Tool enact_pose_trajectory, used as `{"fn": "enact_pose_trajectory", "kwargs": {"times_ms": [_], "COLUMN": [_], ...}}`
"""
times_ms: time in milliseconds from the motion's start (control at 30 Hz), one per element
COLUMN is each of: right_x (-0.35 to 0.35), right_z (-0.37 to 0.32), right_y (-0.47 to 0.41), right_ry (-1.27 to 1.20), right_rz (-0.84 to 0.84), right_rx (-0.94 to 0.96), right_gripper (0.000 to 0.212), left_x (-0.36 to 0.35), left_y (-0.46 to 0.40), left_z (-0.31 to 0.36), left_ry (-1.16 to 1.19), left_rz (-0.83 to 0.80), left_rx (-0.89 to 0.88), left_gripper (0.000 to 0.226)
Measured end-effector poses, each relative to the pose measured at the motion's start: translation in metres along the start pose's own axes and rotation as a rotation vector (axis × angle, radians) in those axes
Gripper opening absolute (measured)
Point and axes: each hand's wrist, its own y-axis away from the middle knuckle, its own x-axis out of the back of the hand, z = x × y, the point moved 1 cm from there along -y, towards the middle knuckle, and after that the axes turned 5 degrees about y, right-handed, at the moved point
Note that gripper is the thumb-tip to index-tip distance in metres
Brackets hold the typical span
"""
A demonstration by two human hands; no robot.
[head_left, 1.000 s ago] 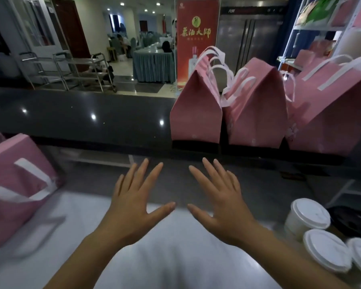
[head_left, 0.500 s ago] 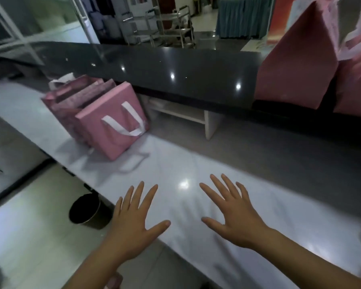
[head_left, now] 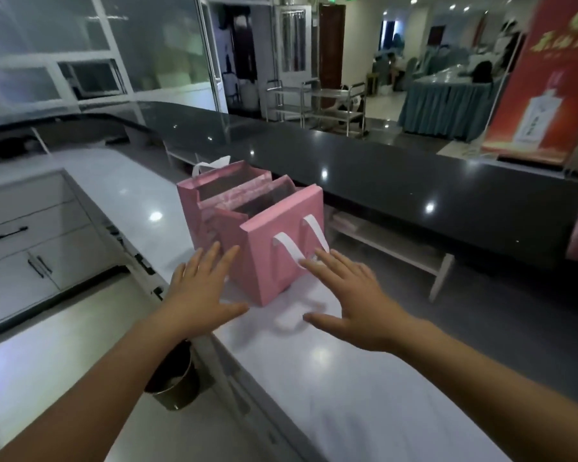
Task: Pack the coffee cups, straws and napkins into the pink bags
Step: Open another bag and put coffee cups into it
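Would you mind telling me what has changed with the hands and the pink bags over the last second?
The view swung left, from the closed bags and lidded cups to the open pink bags on the white counter. Both hands reached forward: the left hand is now at the nearest bag's side, and the right hand is by its white handle. Nothing was gripped or released; both hands stayed open and empty, and the bags stayed put.

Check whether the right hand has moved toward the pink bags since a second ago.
Yes. The right hand now reaches the nearest pink bag; earlier it hovered well short.
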Motion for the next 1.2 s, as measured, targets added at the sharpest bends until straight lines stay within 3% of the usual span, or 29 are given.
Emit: {"fn": "enact_pose_trajectory", "kwargs": {"times_ms": [167,333,500,667,833,1100,1200], "right_x": [0.0,-0.009,-0.011,0.002,0.013,0.052,0.074], "right_z": [-0.037,-0.035,-0.02,0.004,0.034,0.071,0.078], "right_y": [-0.116,-0.191,-0.203,-0.167,-0.104,0.037,0.089], "right_ry": [0.171,0.408,0.396,0.38,0.346,0.327,0.297], "right_rz": [0.066,-0.089,-0.118,0.087,0.135,0.277,0.205], "right_rx": [-0.006,-0.12,-0.117,-0.035,-0.062,-0.099,-0.134], "right_gripper": [0.086,0.092,0.061,0.026,0.004,0.016,0.017], "left_x": [0.01,0.011,0.015,0.036,0.047,0.058,0.056], "left_y": [-0.068,-0.129,-0.164,-0.166,-0.142,-0.097,-0.092], "left_z": [-0.039,-0.054,-0.053,-0.046,-0.017,0.088,0.14], "left_ry": [0.009,-0.062,-0.106,0.028,0.283,0.328,0.317], "left_rz": [0.077,0.047,0.013,0.093,0.047,-0.164,-0.203], "left_rx": [-0.016,-0.087,-0.187,-0.395,-0.557,-0.87,-0.881], "left_gripper": [0.103,0.106,0.093,0.043,0.006,0.017,0.04]}}
